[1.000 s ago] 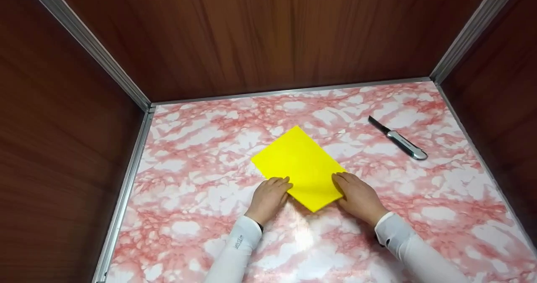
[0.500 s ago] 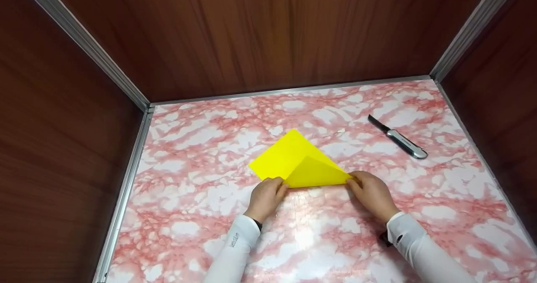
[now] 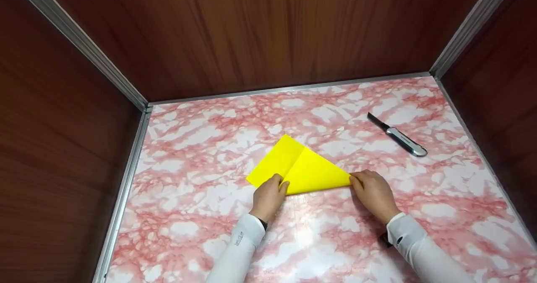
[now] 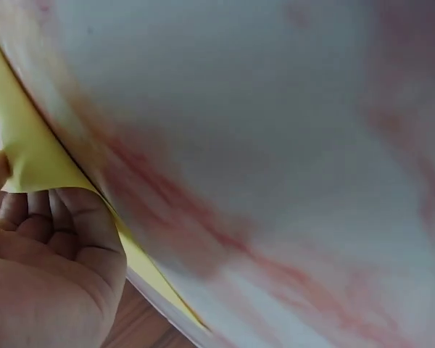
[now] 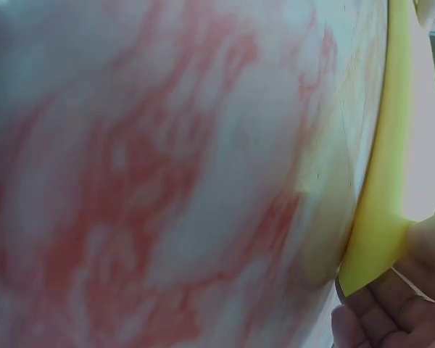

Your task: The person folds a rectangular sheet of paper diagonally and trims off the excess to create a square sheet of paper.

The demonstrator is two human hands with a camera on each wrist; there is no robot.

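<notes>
A sheet of yellow paper [image 3: 314, 169] lies on the table with its near part folded over, so a triangular flap covers the right side and a single layer shows at the left. My left hand [image 3: 268, 197] pinches the near left end of the fold between thumb and fingers. At the fold's right tip, my right hand [image 3: 374, 194] pinches the paper's corner. The left wrist view shows the paper [image 4: 36, 145] between the thumb and the curled fingers of my left hand [image 4: 51, 268]. In the right wrist view the paper's bent edge [image 5: 380, 232] runs into my right hand [image 5: 399, 304].
A utility knife [image 3: 402, 140] with a silver and black handle lies at the back right, its dark blade pointing to the upper left. The pink and white marbled table [image 3: 201, 148] is bordered by metal edging [image 3: 268, 92] and dark wood panels [image 3: 260, 35].
The paper's near corner has been lifted and folded over away from me. My right hand has moved right to the fold's tip, and the sheet has turned somewhat.
</notes>
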